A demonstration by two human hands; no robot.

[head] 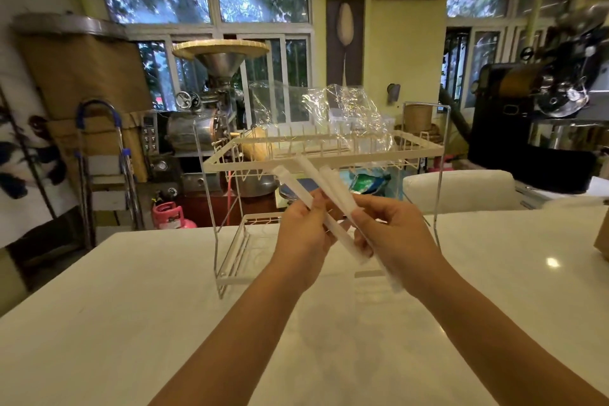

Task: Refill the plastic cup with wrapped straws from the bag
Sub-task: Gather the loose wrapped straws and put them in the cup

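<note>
Both my hands are raised in front of a two-tier white wire rack [230,158]. My left hand [304,231] pinches the middle of a bundle of white wrapped straws [306,175] that fans up and to the left. My right hand [392,234] grips the same bundle lower down, with the straws' lower ends sticking out below it. A crumpled clear plastic bag [342,112] lies on the rack's top tier, behind the straws. I see no plastic cup in this view.
The rack stands on a white counter [131,306]. A brown box corner [603,237] shows at the counter's right edge. Beyond the counter are coffee roasting machines [543,99], a pink gas cylinder [169,212] and a stepladder [108,168].
</note>
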